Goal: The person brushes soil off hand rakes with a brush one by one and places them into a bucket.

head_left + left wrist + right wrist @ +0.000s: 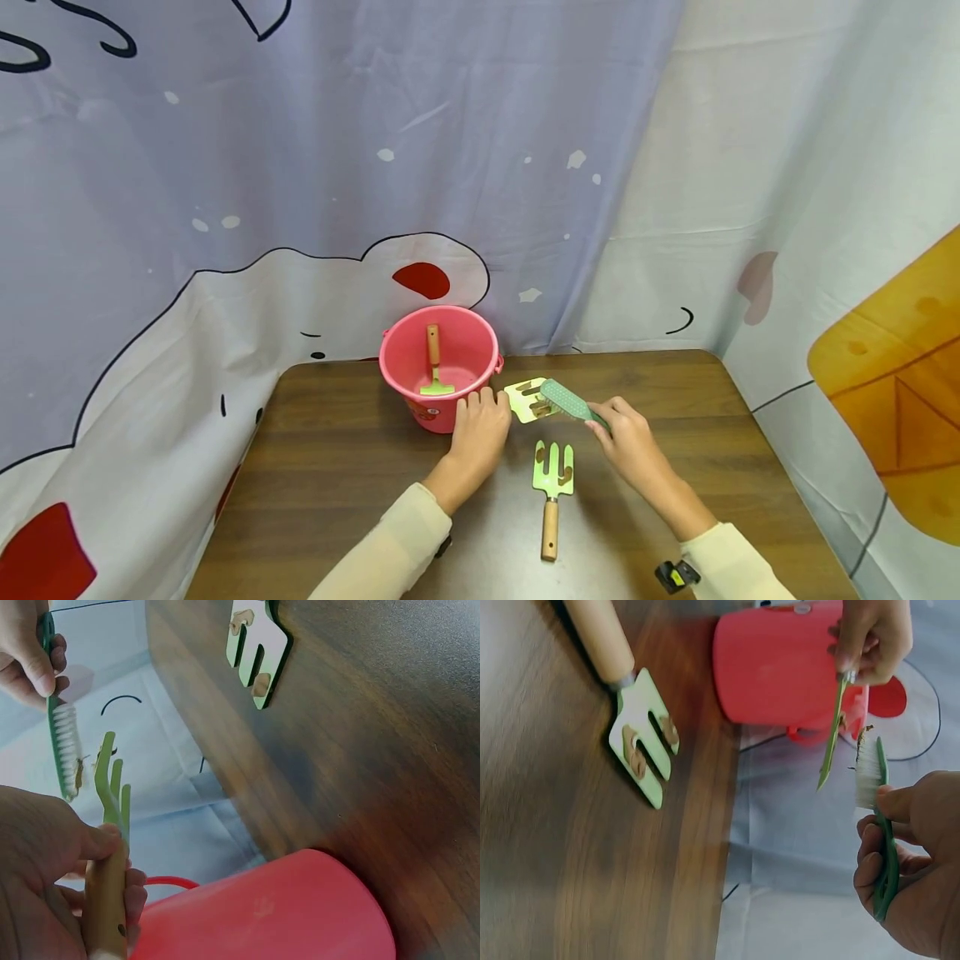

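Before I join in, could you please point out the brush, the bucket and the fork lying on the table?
Brush (567, 401): head view, on the back of its bristle end.
Bucket (780, 667): right wrist view, on its pink outer wall.
Lying fork (552, 485): head view, on its green metal below the tines.

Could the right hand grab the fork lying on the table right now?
Probably not straight away: the right hand is holding the brush. The fork lies uncovered on the table, though, so with that hand free it looks reachable.
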Action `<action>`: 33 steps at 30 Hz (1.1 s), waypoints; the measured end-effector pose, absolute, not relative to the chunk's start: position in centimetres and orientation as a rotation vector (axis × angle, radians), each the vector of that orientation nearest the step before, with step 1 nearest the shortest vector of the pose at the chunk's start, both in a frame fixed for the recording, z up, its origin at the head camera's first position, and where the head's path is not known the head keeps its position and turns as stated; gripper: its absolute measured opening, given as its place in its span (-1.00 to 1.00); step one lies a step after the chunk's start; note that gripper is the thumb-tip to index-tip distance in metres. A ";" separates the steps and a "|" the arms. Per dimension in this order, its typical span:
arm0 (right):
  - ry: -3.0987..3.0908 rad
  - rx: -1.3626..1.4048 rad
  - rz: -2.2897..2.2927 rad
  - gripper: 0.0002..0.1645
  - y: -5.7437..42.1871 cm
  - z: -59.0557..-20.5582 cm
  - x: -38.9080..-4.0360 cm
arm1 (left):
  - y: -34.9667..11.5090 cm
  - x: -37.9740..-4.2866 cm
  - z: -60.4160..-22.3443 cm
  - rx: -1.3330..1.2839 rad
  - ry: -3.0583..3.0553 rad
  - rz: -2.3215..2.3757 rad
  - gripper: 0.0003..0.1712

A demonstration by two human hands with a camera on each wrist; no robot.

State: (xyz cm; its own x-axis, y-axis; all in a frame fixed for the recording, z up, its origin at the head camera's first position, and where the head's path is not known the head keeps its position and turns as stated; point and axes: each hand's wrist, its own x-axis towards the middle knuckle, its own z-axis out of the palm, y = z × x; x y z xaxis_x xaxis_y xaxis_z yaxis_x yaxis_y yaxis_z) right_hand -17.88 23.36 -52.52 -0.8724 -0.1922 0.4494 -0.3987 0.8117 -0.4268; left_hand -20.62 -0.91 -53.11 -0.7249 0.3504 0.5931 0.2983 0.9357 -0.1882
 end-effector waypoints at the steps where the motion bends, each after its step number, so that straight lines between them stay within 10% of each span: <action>1: -2.606 0.451 0.742 -0.66 23.1 -52.5 -17.8 | -0.9 -20.6 -53.1 -0.455 -2.421 0.106 -0.68; 33: -2.553 0.470 0.682 -0.63 22.8 -53.8 -17.9 | -0.9 -20.6 -53.4 -0.438 -2.507 0.108 -0.80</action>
State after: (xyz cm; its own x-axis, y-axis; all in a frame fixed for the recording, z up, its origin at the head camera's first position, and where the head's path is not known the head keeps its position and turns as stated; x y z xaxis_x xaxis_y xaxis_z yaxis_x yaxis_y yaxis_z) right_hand -17.93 22.82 -53.85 -0.8388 -0.2036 0.5050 -0.4282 0.8194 -0.3810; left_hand -20.58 -0.92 -53.35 -0.7744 0.3335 0.5377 0.2859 0.9425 -0.1728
